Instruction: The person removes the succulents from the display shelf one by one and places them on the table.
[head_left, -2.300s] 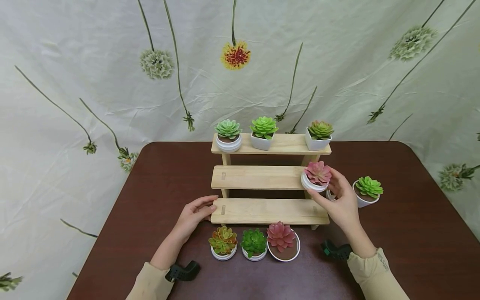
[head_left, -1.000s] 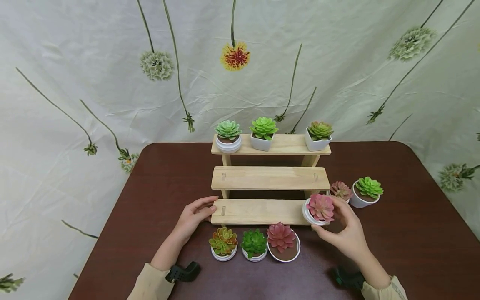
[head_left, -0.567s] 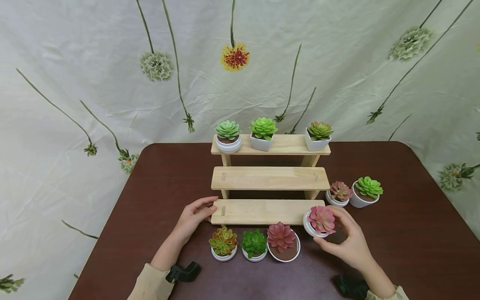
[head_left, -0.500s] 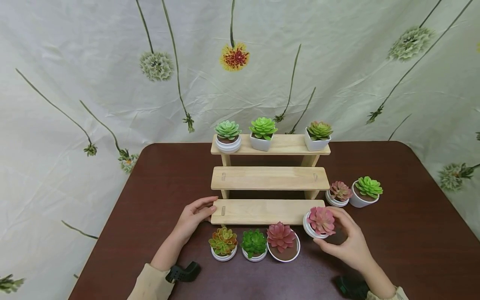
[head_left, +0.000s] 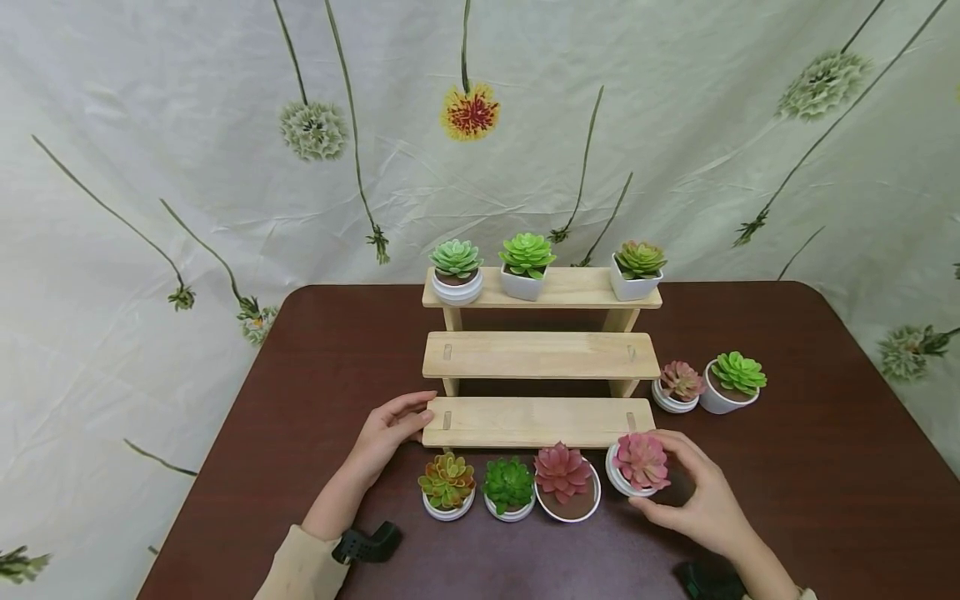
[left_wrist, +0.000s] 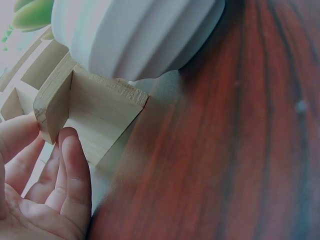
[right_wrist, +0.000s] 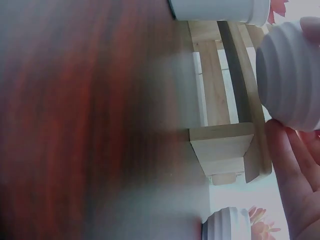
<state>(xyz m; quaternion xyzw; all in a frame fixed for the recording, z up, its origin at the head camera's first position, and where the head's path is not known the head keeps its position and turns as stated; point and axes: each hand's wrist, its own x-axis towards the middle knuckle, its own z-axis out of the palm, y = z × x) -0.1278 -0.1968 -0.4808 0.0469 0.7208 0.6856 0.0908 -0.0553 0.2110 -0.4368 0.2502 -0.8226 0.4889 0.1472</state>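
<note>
My right hand (head_left: 701,496) grips a pink potted succulent (head_left: 641,461) between thumb and fingers, in front of the stand's right end. In the right wrist view its white ribbed pot (right_wrist: 290,77) is raised off the table. My left hand (head_left: 386,437) pinches the left end of the lowest board of a three-step wooden stand (head_left: 536,421). Thumb and fingers lie on either side of that board end (left_wrist: 52,102) in the left wrist view. On the top step stand a pale green succulent (head_left: 456,271), a bright green one (head_left: 527,265) and a reddish-green one (head_left: 637,271).
Before the stand sit an orange-green succulent (head_left: 447,486), a dark green one (head_left: 508,489) and a dark pink one (head_left: 566,483). A dusty pink succulent (head_left: 678,386) and a light green one (head_left: 732,383) are right of it. Everything stands on a dark red-brown table (head_left: 840,467).
My right hand has carried the pink succulent from beside the middle step down past the lowest step toward me, uncovering the dusty pink one. The left hand has stayed on the stand.
</note>
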